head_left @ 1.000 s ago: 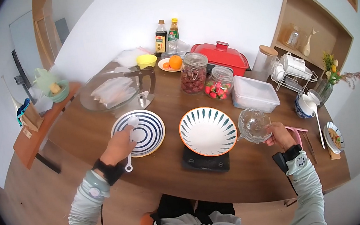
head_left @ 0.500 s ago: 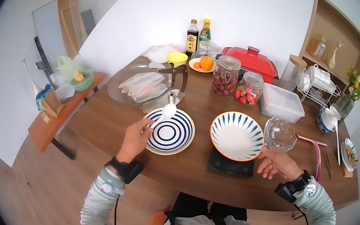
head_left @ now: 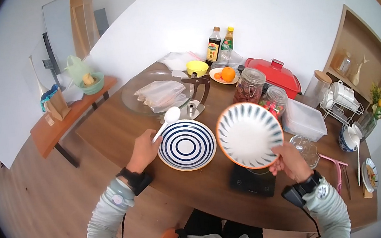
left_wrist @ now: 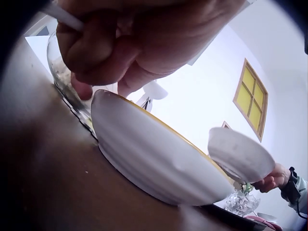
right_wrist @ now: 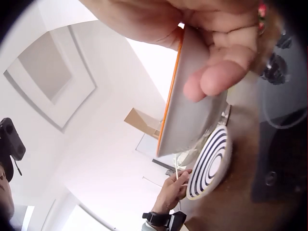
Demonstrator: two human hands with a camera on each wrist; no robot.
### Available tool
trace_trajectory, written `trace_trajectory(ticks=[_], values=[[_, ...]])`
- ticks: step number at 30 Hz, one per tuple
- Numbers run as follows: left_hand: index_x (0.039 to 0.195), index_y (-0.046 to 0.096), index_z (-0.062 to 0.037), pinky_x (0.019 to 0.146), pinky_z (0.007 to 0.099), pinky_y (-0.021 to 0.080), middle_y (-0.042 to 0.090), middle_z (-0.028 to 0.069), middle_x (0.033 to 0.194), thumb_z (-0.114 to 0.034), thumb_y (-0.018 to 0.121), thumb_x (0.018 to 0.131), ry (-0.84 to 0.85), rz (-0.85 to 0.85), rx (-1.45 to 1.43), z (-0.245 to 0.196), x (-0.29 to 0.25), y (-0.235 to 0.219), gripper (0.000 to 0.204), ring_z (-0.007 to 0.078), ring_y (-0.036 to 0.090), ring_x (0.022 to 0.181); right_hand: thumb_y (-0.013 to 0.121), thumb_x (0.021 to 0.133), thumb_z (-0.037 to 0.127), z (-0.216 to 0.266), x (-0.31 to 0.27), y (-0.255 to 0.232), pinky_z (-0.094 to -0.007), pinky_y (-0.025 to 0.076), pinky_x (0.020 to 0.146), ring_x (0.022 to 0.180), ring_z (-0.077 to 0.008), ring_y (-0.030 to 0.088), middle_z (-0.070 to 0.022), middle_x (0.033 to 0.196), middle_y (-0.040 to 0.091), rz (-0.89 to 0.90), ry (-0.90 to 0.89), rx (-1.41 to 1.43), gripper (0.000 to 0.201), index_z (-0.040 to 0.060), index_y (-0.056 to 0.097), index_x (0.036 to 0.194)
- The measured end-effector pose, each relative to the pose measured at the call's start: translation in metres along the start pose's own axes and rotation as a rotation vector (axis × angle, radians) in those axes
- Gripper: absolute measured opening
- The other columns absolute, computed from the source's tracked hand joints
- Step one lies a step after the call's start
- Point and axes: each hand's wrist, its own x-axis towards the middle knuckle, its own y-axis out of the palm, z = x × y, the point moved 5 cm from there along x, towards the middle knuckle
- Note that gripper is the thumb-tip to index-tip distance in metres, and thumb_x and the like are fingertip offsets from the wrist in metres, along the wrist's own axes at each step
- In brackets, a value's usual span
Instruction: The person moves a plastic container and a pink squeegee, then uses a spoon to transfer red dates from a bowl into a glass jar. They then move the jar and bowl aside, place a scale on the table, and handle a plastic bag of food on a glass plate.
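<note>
My left hand (head_left: 143, 151) pinches the handle of a white spoon (head_left: 172, 116) at the left edge of a blue-and-white striped plate (head_left: 186, 147). The spoon's bowl overlaps the plate's far rim. By its near right rim, my right hand (head_left: 290, 161) grips an orange-rimmed dish (head_left: 249, 135) with blue-green strokes. The dish is lifted off the black kitchen scale (head_left: 252, 181) and tilted. In the right wrist view, the fingers (right_wrist: 224, 77) lie under the dish's white underside (right_wrist: 187, 115); the left hand (right_wrist: 169, 192) shows beyond it, beside the striped plate.
A clear glass bowl (head_left: 306, 149) and a pink peeler-like tool (head_left: 336, 169) lie right of the scale. Behind stand jars of dark red fruit (head_left: 248, 87) and strawberries (head_left: 274, 100), a plastic box (head_left: 304, 121) and a red cooker (head_left: 273, 74). A glass lid (head_left: 132, 95) sits at back left.
My right hand let go of the glass bowl, reached left to the orange-rimmed dish and raised it from the scale. My left hand brought the spoon from over the striped plate to its left edge.
</note>
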Motion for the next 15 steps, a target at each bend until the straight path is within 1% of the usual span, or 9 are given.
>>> trace_trajectory(ticks=[2,3,5,6,7,9,10,12,15], values=[[0.089,0.061,0.0033,0.065,0.0403,0.047,0.062,0.0205,0.073,-0.024,0.059,0.086,-0.072,0.064,-0.071,-0.001,0.006,0.002,0.028,0.0372,0.061,0.071,0.046,0.087,0.017,0.018,0.016,0.027,-0.0282,0.049,0.041,0.049,-0.0184,0.059,-0.0144,0.072,0.062,0.084,-0.047,-0.039,0.026,-0.005,0.051,0.1],[0.087,0.061,0.0034,0.062,0.0389,0.047,0.061,0.0186,0.069,-0.028,0.057,0.088,-0.137,0.102,-0.08,0.002,0.007,0.003,0.032,0.0342,0.06,0.066,0.046,0.087,0.017,0.022,0.027,0.042,-0.0282,0.049,0.041,0.05,-0.0181,0.059,-0.0138,0.071,0.062,0.138,-0.073,-0.057,0.026,-0.0037,0.051,0.101],[0.083,0.061,0.0038,0.056,0.0362,0.045,0.059,0.0146,0.062,-0.035,0.052,0.091,-0.266,0.17,-0.095,0.008,0.01,0.002,0.041,0.028,0.058,0.057,0.048,0.087,0.017,0.024,0.044,0.073,-0.0291,0.049,0.042,0.049,-0.0188,0.058,-0.0131,0.071,0.06,0.183,-0.077,-0.082,0.022,-0.0018,0.053,0.098],[0.078,0.058,0.0042,0.046,0.0316,0.039,0.053,0.0079,0.055,-0.042,0.046,0.093,-0.429,0.264,-0.197,0.002,0.006,-0.001,0.05,0.0171,0.048,0.046,0.047,0.086,0.016,0.022,0.056,0.085,-0.0289,0.049,0.041,0.049,-0.0185,0.058,-0.013,0.071,0.06,0.213,-0.054,-0.119,0.023,-0.0017,0.051,0.1],[0.077,0.057,0.0039,0.044,0.0307,0.037,0.051,0.0064,0.055,-0.043,0.045,0.093,-0.456,0.29,-0.236,0.004,0.005,0.0,0.051,0.0151,0.046,0.045,0.046,0.086,0.015,0.017,0.068,0.097,-0.0287,0.049,0.041,0.049,-0.0182,0.058,-0.0129,0.072,0.06,0.244,-0.03,-0.154,0.023,-0.0017,0.05,0.102],[0.075,0.055,0.0033,0.04,0.0288,0.034,0.047,0.0034,0.054,-0.045,0.044,0.093,-0.507,0.341,-0.318,0.007,0.003,0.003,0.052,0.0111,0.04,0.042,0.044,0.086,0.013,0.009,0.084,0.114,-0.0282,0.049,0.04,0.049,-0.0174,0.057,-0.0127,0.072,0.059,0.289,-0.004,-0.222,0.024,-0.0014,0.047,0.105],[0.075,0.054,0.0034,0.041,0.0292,0.035,0.046,0.004,0.054,-0.045,0.044,0.093,-0.495,0.332,-0.316,0.005,0.003,0.001,0.053,0.0123,0.04,0.042,0.043,0.086,0.011,0.008,0.089,0.12,-0.0279,0.049,0.039,0.048,-0.017,0.057,-0.0126,0.072,0.059,0.3,-0.004,-0.253,0.024,-0.0012,0.046,0.106],[0.075,0.054,0.0036,0.041,0.0292,0.035,0.047,0.0043,0.054,-0.044,0.044,0.093,-0.463,0.328,-0.3,0.001,0.003,0.001,0.052,0.0122,0.041,0.042,0.04,0.084,0.008,0.009,0.093,0.128,-0.027,0.049,0.038,0.047,-0.0158,0.056,-0.0128,0.072,0.059,0.293,0.002,-0.281,0.026,-0.0011,0.042,0.109],[0.078,0.054,0.0039,0.042,0.0294,0.036,0.048,0.0052,0.056,-0.042,0.046,0.093,-0.405,0.334,-0.274,0.002,0.004,0.007,0.049,0.0126,0.042,0.043,0.041,0.084,0.008,0.005,0.1,0.134,-0.0277,0.049,0.038,0.048,-0.0158,0.057,-0.0129,0.072,0.059,0.287,-0.01,-0.296,0.027,-0.0021,0.042,0.109]])
